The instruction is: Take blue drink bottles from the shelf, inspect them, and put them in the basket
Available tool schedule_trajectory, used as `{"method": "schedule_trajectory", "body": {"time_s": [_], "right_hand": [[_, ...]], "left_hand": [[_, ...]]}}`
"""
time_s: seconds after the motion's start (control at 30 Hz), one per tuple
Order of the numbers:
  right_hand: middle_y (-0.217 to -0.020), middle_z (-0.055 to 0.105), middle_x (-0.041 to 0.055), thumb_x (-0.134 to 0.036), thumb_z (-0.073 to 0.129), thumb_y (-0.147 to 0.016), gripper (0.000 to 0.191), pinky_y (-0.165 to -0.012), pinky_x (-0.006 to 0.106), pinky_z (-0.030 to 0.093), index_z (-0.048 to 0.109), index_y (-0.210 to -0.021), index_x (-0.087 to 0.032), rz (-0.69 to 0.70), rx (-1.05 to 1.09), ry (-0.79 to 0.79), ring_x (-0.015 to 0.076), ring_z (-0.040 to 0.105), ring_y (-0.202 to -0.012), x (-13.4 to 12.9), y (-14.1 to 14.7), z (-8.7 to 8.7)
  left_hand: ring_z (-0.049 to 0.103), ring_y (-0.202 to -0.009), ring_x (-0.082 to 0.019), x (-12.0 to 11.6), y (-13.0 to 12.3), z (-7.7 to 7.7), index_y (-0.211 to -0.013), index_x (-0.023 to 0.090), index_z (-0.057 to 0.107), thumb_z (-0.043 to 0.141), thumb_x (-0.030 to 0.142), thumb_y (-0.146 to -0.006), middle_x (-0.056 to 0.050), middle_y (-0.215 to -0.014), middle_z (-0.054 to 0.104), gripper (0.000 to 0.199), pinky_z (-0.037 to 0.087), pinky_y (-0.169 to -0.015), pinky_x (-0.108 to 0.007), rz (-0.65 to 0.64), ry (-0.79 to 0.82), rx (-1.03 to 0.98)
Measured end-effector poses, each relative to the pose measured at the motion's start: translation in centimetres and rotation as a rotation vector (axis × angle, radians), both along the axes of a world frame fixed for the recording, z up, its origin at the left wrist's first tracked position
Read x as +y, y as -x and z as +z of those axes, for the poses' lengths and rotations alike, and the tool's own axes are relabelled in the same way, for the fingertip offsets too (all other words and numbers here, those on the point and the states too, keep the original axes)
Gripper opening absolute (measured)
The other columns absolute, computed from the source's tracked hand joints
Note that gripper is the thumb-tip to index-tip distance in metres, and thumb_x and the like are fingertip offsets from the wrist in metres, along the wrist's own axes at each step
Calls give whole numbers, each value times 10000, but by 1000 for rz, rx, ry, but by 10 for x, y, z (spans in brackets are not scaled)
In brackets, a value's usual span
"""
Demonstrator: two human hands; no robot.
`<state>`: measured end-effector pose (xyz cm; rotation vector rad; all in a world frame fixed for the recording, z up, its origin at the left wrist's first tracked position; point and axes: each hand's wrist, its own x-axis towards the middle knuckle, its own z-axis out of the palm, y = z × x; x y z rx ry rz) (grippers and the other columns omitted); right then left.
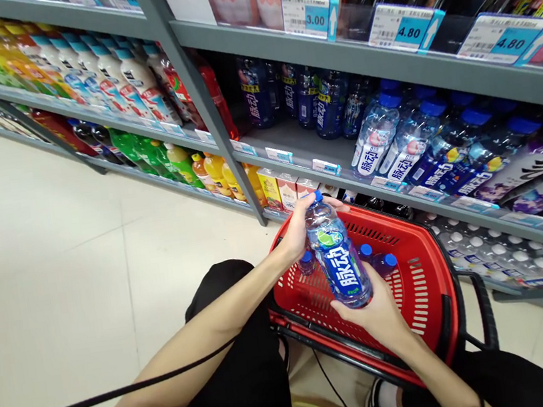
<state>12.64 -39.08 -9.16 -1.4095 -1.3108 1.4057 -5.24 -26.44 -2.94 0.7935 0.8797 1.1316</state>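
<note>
A clear drink bottle (338,255) with a blue cap and a blue label showing a green lime is held tilted above the red shopping basket (410,238). My left hand (299,223) wraps the bottle's upper part near the cap, some of its fingers hidden behind it. Around the bottle's base, my right hand (375,313) is closed, thumb toward the front. Inside the basket lie several blue-capped bottles (388,262), partly covered by the held bottle and my hands.
Ahead, the middle shelf (294,146) carries dark blue bottles (256,91) at the back and leaning blue-capped bottles (376,131) at right. White-capped bottles (511,257) stand low on the right. My knees flank the basket; a black cord (111,393) crosses my left arm.
</note>
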Motion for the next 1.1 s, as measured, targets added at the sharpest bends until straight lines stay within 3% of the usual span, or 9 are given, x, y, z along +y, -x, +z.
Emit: {"method": "schedule_trajectory", "body": {"time_s": [0.17, 0.3, 0.57, 0.97, 1.1], "right_hand": [[-1152, 633, 104, -420, 902, -705, 688, -943, 467, 567, 602, -1286, -204, -37, -320, -257, 312, 664, -1056, 2, 0, 0], [-1121, 581, 99, -444, 858, -783, 665, -865, 438, 595, 560, -1324, -196, -78, -480, -476, 291, 658, -1008, 5, -8, -4], [-1093, 535, 96, -437, 764, -900, 603, -882, 465, 571, 552, -1420, -219, -178, -602, -658, 287, 608, -1004, 13, -24, -3], [-1149, 603, 97, -359, 879, -777, 691, -923, 454, 570, 576, -1380, -210, -125, -409, -550, 282, 656, -1026, 8, -14, 1], [-1182, 638, 91, -370, 902, -742, 698, -966, 463, 563, 586, -1350, -236, -84, -273, -412, 289, 661, -1068, 6, -11, 2]], "left_hand": [[730, -822, -276, 0, 2, 3, -927, 107, 780, 580, 724, -790, -183, -1003, 803, 664, 531, -678, -340, -7, -45, 4], [738, -970, -327, -3, 7, 5, -984, 128, 783, 527, 775, -794, -172, -1054, 797, 721, 562, -780, -390, -22, -134, 44], [713, -1103, -369, -6, 9, 11, -1008, 145, 783, 492, 791, -782, -162, -997, 791, 744, 567, -868, -437, -40, -146, 33], [705, -1085, -353, -6, 12, 13, -1032, 152, 797, 457, 835, -779, -160, -1034, 787, 804, 550, -813, -403, -71, -148, 58], [703, -1057, -334, -6, 12, 12, -967, 145, 799, 480, 816, -802, -162, -1058, 785, 761, 529, -786, -380, -63, -181, 22]]}}
